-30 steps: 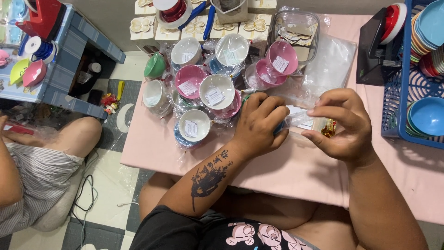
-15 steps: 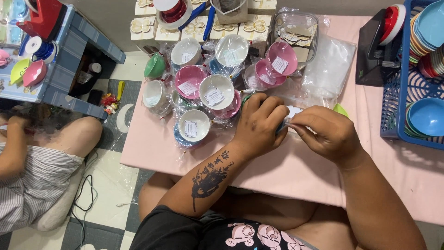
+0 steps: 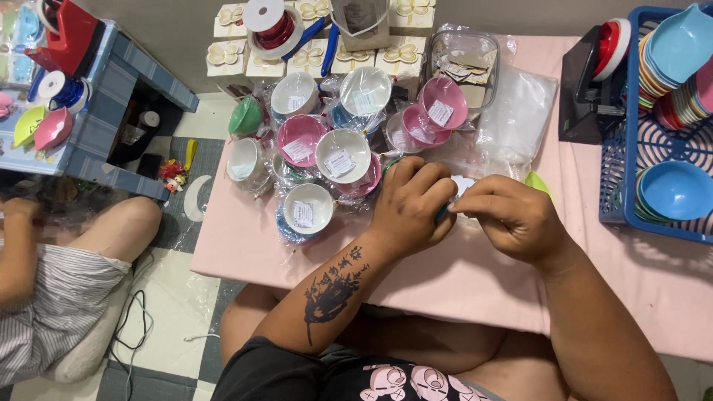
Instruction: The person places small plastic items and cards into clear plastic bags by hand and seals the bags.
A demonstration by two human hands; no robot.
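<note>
At the middle of the pink counter point(image 3: 460, 275), the left hand point(image 3: 411, 204) and right hand point(image 3: 512, 217) meet, both curled closed around a small white piece point(image 3: 463, 183) pinched between them; a bit of blue shows at the fingers, but what it is cannot be told. A green leaf-shaped edge point(image 3: 536, 182) peeks out just beyond the right hand.

At ten to twelve o'clock from the hands lies a cluster of small bowls point(image 3: 342, 154), white, pink and green, each wrapped in crinkled clear film with a paper slip inside. At twelve o'clock a clear plastic tub point(image 3: 466, 61) holds cream cut-outs, with a flat clear bag point(image 3: 520, 111) beside it. At three o'clock a blue slotted basket point(image 3: 620, 148) holds stacked blue and red dishes. Cream boxes point(image 3: 401, 56) line the far edge, with a ribbon spool point(image 3: 271, 22) on top.

The counter's near half is smooth bare cloth. Past its left edge, at nine o'clock, another person's knee point(image 3: 126, 223) rests over the checkered floor point(image 3: 171, 312).
</note>
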